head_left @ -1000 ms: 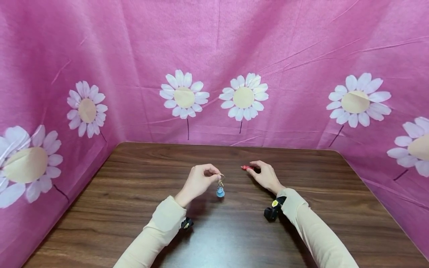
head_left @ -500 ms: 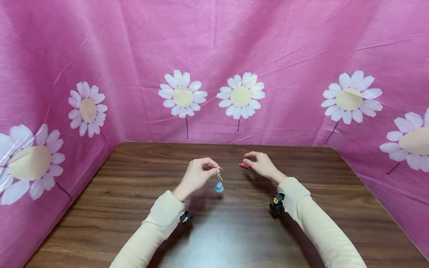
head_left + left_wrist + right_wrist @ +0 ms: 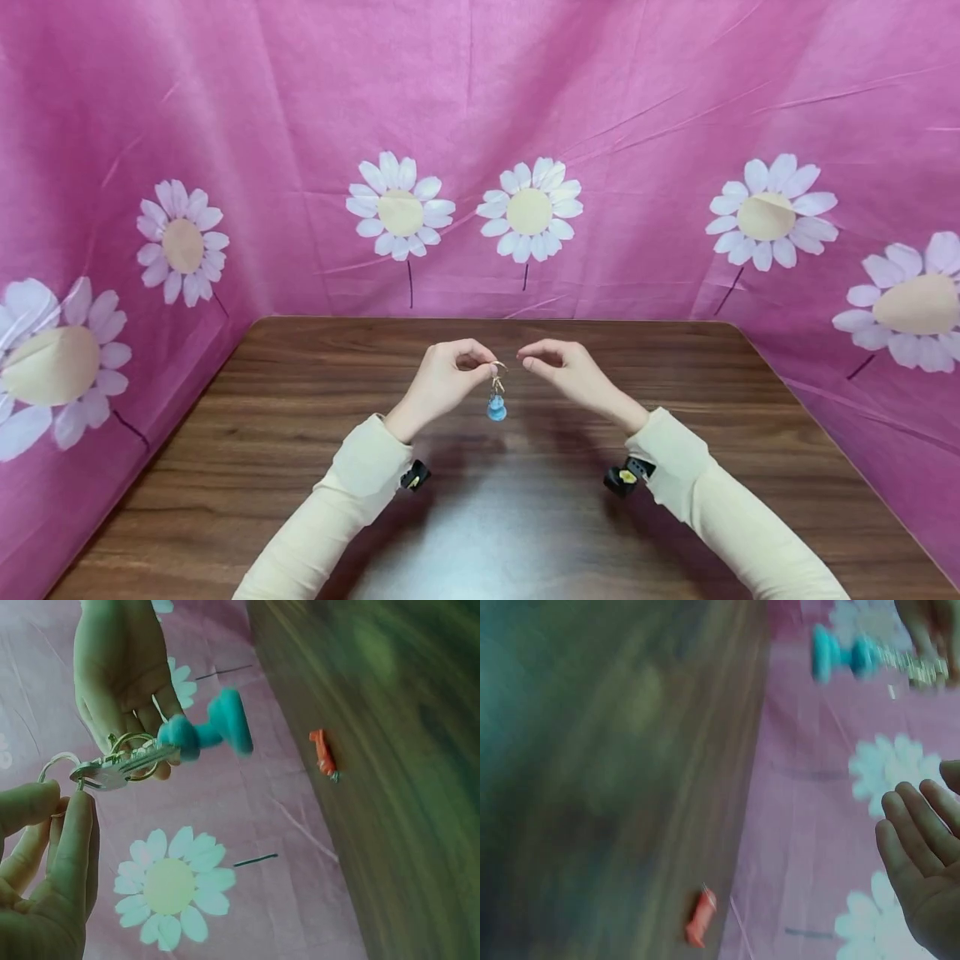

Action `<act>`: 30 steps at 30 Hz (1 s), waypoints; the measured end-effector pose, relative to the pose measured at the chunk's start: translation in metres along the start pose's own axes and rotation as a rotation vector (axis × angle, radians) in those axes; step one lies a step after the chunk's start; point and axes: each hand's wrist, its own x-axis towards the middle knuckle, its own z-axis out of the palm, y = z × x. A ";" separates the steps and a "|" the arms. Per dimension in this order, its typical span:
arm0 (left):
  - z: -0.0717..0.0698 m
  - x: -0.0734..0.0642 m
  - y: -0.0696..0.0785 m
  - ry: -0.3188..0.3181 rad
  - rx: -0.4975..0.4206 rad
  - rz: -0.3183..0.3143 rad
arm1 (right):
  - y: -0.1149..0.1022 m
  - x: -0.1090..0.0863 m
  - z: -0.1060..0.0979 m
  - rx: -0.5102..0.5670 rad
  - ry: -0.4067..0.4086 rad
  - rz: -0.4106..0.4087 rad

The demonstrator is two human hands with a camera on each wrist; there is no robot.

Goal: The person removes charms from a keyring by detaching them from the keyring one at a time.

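Note:
In the head view my left hand [image 3: 450,379] pinches a metal ring, from which a keychain with a blue charm [image 3: 497,407] hangs above the table. The left wrist view shows a key [image 3: 112,772] and smaller gold rings on it, beside the teal, spool-shaped charm [image 3: 229,724]. My right hand [image 3: 573,375] is just right of the ring, thumb and fingers apart with nothing between them. A small red charm [image 3: 322,754] with a metal tip lies on the table; in the head view the right hand almost wholly hides it.
The brown wooden table [image 3: 315,417] spreads under both hands. Pink cloth [image 3: 465,83] printed with white daisies rises behind it and at both sides. Black wrist cameras [image 3: 621,479] hang below the cuffs.
The right hand has come away from the red charm and moved left, close to the keychain. The left hand has risen slightly, still pinching the ring.

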 end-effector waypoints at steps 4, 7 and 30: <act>0.004 -0.002 -0.002 -0.012 -0.015 0.001 | -0.002 -0.014 0.010 0.143 -0.061 -0.005; 0.006 -0.004 -0.003 -0.017 -0.012 -0.014 | -0.003 -0.020 0.019 0.207 -0.087 -0.020; 0.008 -0.013 0.011 -0.010 -0.052 -0.040 | -0.005 -0.025 0.039 0.333 -0.135 -0.043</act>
